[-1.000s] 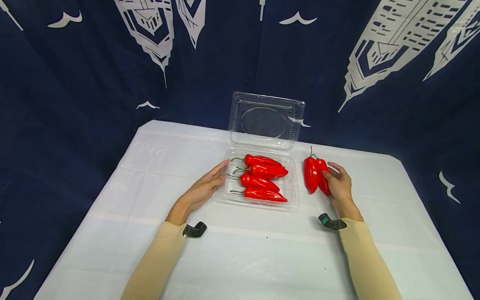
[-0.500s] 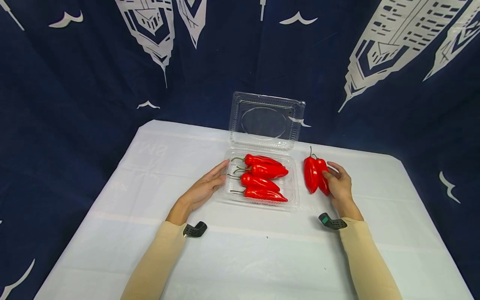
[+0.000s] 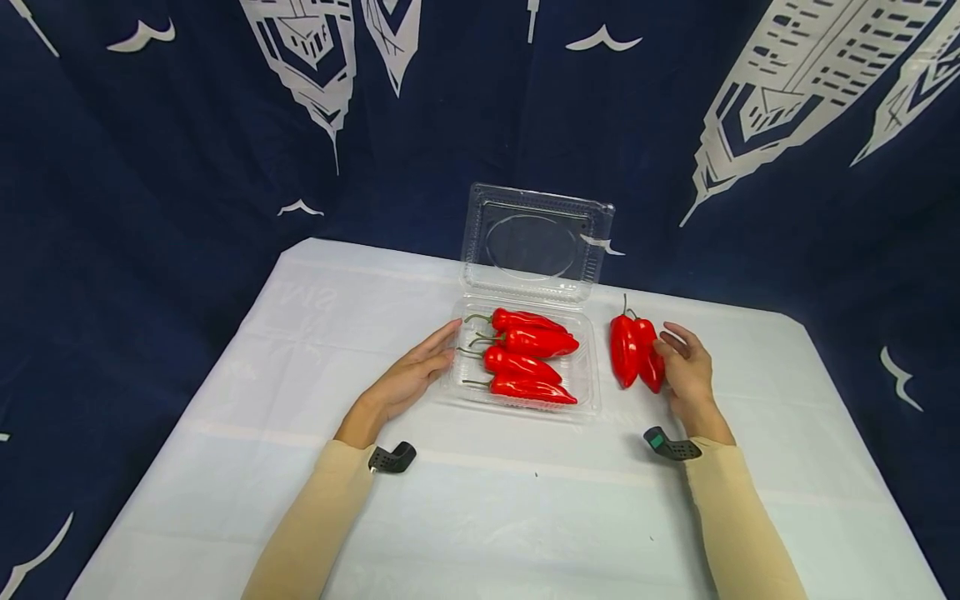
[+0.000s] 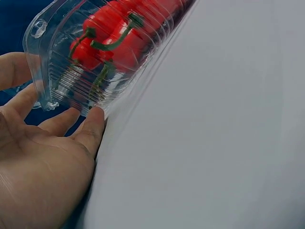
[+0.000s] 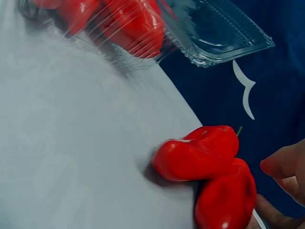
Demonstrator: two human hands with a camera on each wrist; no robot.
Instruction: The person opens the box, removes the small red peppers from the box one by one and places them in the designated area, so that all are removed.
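Note:
Several red peppers with green stems lie side by side in a clear plastic clamshell box, stems toward the left. Its hinged lid stands up at the back. My left hand rests its outstretched fingertips against the box's left wall. To the right of the box, two more red peppers lie together on the table, a left pepper and a right pepper. Beside the right one is my right hand, fingers loosely bent; in the right wrist view its thumb stands apart from the pepper.
A white cloth covers the table. Directly behind its far edge hangs a dark blue curtain with white prints, close to the raised lid. Black camera mounts sit on both wrists.
My right hand has shifted slightly right, its thumb drawing back from the right pepper. The left hand stays at the box wall, and the head view has moved a little.

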